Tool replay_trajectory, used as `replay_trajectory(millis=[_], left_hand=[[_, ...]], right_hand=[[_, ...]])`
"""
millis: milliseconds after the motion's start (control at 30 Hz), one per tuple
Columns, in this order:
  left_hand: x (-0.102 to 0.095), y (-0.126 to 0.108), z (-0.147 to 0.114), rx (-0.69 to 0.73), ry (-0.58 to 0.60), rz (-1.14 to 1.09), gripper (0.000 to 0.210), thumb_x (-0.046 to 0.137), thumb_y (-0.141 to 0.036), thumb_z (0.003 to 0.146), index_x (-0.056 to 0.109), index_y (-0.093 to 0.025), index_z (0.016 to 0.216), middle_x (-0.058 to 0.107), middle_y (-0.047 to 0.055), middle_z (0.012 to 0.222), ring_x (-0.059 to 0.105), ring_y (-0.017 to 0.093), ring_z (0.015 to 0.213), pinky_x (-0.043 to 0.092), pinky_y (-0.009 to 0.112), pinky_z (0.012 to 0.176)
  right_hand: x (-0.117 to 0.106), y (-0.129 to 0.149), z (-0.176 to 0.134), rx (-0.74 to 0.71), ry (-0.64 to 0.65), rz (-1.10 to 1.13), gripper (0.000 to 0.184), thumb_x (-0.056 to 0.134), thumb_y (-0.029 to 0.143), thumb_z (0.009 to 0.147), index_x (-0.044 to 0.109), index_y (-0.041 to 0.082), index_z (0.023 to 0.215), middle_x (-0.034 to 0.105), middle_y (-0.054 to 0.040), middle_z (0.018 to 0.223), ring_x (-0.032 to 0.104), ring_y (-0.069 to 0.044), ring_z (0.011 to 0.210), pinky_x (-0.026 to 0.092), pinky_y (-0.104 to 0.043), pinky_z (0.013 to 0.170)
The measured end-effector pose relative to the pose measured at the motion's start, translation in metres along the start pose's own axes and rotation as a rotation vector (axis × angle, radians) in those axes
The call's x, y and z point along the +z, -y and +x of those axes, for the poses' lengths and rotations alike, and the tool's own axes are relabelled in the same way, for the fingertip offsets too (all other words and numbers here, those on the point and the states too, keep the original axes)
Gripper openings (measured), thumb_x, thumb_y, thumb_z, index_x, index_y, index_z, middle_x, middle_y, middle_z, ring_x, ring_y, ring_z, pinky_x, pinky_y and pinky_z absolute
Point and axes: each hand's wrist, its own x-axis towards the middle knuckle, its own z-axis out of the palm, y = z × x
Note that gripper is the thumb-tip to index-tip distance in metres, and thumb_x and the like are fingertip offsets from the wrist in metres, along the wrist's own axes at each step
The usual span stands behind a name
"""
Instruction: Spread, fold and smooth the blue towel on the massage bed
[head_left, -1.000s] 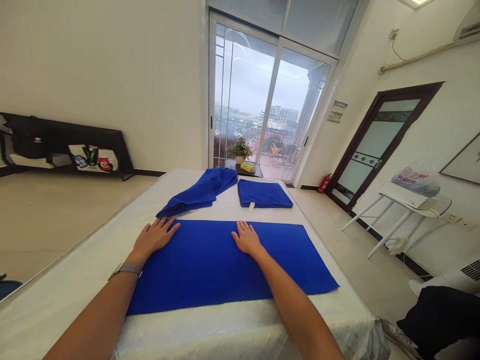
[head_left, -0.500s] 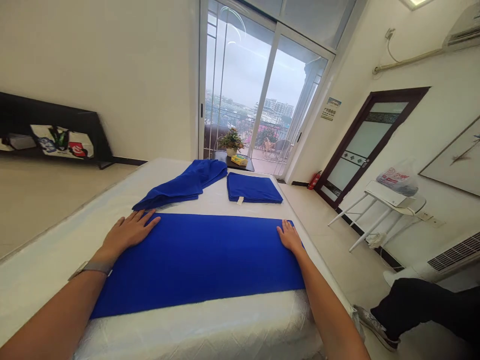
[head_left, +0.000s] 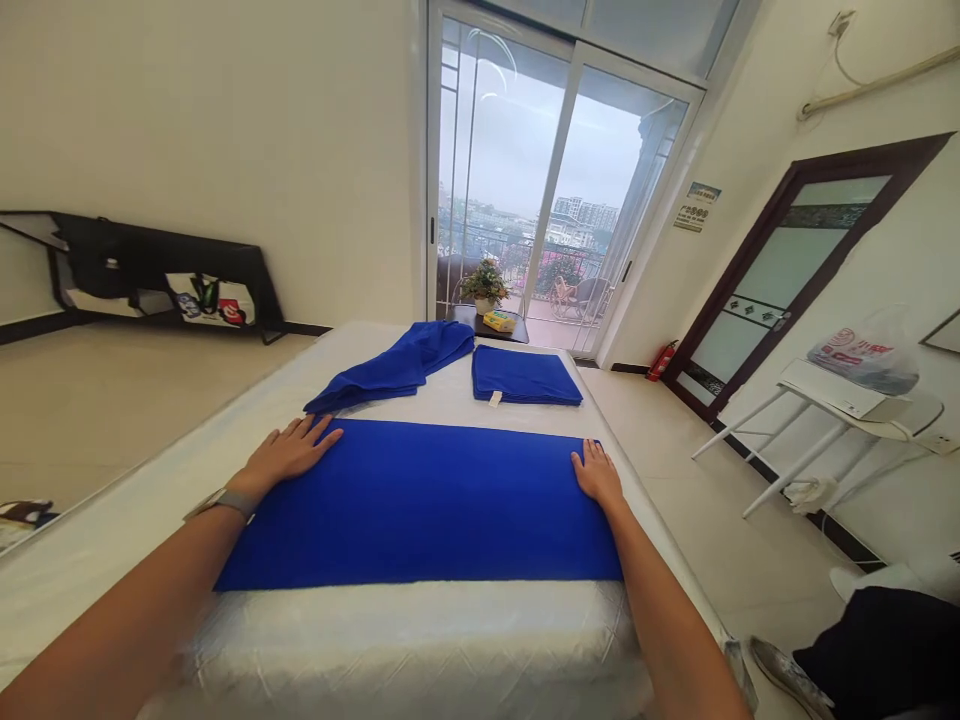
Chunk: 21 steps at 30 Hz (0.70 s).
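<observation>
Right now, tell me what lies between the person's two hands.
In the head view, the flat blue cloth lies between the left hand and the right hand; nothing else shows there.

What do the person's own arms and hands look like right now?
No sleeves or gloves show on either side. The left hand has a greyish band, possibly a watch, at its wrist; the right hand has nothing at its wrist.

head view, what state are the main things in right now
near blue cloth, spread flat
loose blue cloth, loosely bunched
blue cloth stack, folded flat
left hand, open, palm down on near blue cloth
right hand, open, palm down on near blue cloth
sliding glass door, looks shut
brown-framed door, looks shut
plastic bag, looks partly filled
</observation>
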Motion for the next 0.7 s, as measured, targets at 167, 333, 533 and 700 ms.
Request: replay_trajectory(millis=[167,333,533,700], left_hand=[[-0.018,-0.048,0.007,-0.156,-0.028,0.082,0.089,0.020,-0.070,0.091,0.045,-0.007,0.148,0.042,0.026,0.154,0.035,0.041,0.145,0.026,0.059,0.114],[-0.011,-0.181,0.004,0.297,-0.030,-0.041,0.087,0.015,-0.070,0.094,0.048,-0.010,0.147,0.044,0.020,0.155,0.037,0.033,0.146,0.026,0.047,0.118],[0.019,-0.262,-0.007,0.515,0.033,-0.123,0.085,0.011,-0.070,0.095,0.032,-0.015,0.156,0.027,0.012,0.164,0.021,0.028,0.153,0.013,0.044,0.123],[0.019,-0.202,0.000,0.364,0.050,-0.102,0.086,0.010,-0.071,0.095,0.028,-0.016,0.158,0.024,0.011,0.165,0.018,0.028,0.154,0.012,0.047,0.123]], right_hand=[[0.000,0.002,0.000,0.013,-0.003,0.012,0.072,0.016,0.050,0.102,0.020,0.008,0.160,0.019,-0.0080,0.166,0.014,-0.020,0.154,0.008,-0.037,0.124],[-0.001,0.002,0.000,0.021,0.004,0.018,0.071,0.016,0.050,0.102,0.019,0.009,0.161,0.018,-0.0067,0.167,0.012,-0.018,0.154,0.006,-0.035,0.124],[-0.002,0.002,-0.002,0.010,0.000,0.021,0.072,0.017,0.051,0.102,0.020,0.008,0.160,0.018,-0.0079,0.167,0.012,-0.018,0.154,0.006,-0.034,0.124],[0.000,0.002,-0.002,0.006,-0.011,0.031,0.072,0.017,0.051,0.102,0.020,0.008,0.160,0.019,-0.0083,0.166,0.012,-0.019,0.154,0.005,-0.034,0.124]])
